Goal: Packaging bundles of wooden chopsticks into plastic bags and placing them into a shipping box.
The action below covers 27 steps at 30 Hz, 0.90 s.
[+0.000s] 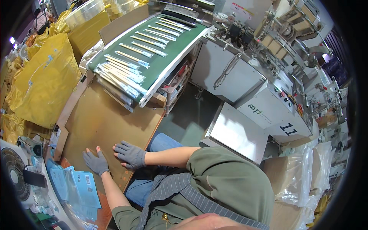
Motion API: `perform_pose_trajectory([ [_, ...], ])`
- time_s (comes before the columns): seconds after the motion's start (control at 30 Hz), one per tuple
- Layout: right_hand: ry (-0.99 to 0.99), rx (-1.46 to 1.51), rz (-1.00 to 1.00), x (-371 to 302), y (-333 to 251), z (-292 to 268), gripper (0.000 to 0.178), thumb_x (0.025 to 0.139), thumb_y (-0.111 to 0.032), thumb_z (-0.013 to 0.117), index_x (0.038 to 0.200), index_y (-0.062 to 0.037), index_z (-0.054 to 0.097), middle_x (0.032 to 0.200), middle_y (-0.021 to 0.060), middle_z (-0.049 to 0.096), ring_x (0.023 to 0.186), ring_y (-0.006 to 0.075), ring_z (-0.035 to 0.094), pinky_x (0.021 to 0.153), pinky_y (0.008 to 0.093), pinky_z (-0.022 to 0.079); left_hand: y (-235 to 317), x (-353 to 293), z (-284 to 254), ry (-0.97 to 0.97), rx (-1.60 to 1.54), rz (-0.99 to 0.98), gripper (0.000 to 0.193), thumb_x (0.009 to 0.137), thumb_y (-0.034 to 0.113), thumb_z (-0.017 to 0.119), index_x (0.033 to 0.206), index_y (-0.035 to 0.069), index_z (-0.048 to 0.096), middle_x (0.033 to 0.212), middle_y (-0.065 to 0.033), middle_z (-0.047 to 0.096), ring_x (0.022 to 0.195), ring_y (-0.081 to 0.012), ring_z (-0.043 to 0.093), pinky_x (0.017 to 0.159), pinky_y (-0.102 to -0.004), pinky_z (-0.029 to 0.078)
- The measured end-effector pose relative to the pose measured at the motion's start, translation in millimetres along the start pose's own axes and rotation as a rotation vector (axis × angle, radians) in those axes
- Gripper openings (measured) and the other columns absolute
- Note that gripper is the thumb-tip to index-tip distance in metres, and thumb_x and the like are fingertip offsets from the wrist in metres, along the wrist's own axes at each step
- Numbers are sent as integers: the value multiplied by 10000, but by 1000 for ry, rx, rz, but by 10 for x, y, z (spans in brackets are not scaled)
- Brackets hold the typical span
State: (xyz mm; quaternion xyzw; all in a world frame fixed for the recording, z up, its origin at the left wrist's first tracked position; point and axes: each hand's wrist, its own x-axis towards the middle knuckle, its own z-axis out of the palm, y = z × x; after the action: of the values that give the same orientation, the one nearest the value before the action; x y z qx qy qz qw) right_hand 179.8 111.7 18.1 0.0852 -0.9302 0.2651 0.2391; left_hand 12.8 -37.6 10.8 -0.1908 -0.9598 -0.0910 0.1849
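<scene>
My left hand [96,161], in a grey glove with bare fingertips, lies flat on the brown tabletop [99,115], fingers spread. Beside it my right hand [131,154], gloved the same way, also rests palm down with its fingers apart. Neither hand holds anything. Light-blue printed packets [78,186] in clear plastic lie close to my left wrist. Beyond the tabletop, a green conveyor belt [115,50] carries slim pale sticks in clear and light-blue wrappers. Several lie spaced out along the belt, and a bunched pile of wrapped sticks [120,79] sits at its near end.
A small fan [14,176] stands at the left edge. Large yellow bags [46,76] are heaped at the far left. Right of the belt stands a white machine [226,65] with a hanging chain and a button panel. Plastic-covered cartons [287,176] are stacked at the right.
</scene>
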Motion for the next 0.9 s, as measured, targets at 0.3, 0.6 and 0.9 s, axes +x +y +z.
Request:
perform_pose_trajectory([
  [0.3,-5,16,-1,5,2,-28,573,754,-326,608,1202,23,537,1364,251,435,1301,381,377,1110,518,219,72,-5,-57,-20,-15,-33,647,922,519,487,1342,26,463,1402,-224,428,1311,-349,394,1080,-442,306],
  [0.6,-38,29,5,-5,-2,-86,548,787,-310,585,1219,21,520,1382,244,423,1299,384,377,1106,504,238,66,-21,-13,23,-38,-14,636,909,509,509,1317,21,484,1384,-232,442,1296,-364,403,1063,-454,319],
  [0.9,222,182,199,379,114,-118,726,777,-382,633,1346,6,406,1369,296,377,1275,462,352,1094,511,258,115,27,45,110,-90,-5,663,864,531,566,1285,21,516,1350,-242,468,1269,-393,415,1059,-487,318],
])
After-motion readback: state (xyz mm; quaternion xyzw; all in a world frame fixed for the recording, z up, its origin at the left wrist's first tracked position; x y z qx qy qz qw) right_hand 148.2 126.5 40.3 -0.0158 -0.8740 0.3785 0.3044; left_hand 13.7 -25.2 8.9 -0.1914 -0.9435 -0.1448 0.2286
